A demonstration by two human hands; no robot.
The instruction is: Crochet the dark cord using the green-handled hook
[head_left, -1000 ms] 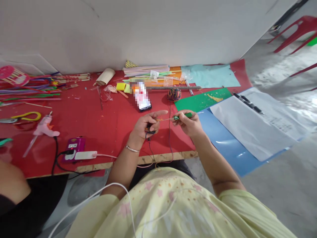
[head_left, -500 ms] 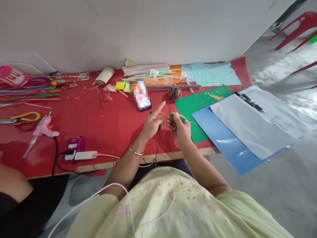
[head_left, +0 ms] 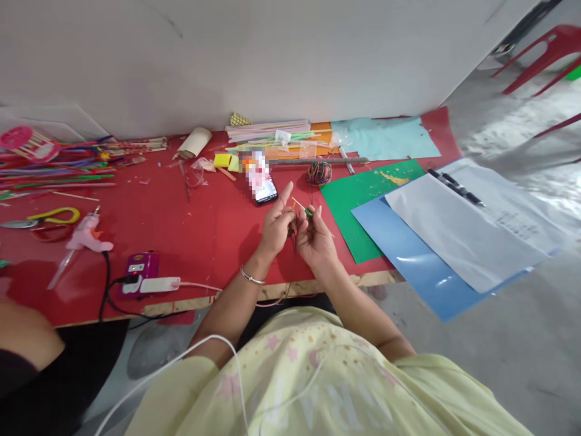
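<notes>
My right hand [head_left: 316, 242] pinches a thin crochet hook [head_left: 309, 212] by its green grip; the slim pale ends stick out on both sides. Close on its left, my left hand [head_left: 276, 231] has the index finger stretched out and the other fingers curled around yarn [head_left: 294, 243], dark strands of which hang toward the table's front edge. A bit of orange shows near the left fingertips, too small to make out. Just beyond the hands lies a multicoloured yarn ball [head_left: 319, 173], a strand running from it toward the right hand. Beside it rests a phone [head_left: 267, 192], its screen partly blurred.
On the red table [head_left: 181, 224] lie scissors [head_left: 54, 216], a pink glue gun [head_left: 87, 233] and a purple power socket [head_left: 144, 266]. Craft sticks [head_left: 272, 130] line the back. Green card [head_left: 349, 200] and a blue folder [head_left: 422, 284] lie right. Another person's arm [head_left: 27, 333] shows left.
My right hand has moved left, closer to the left hand, and the hook has turned so its tip points up and left. The left index finger points more upright.
</notes>
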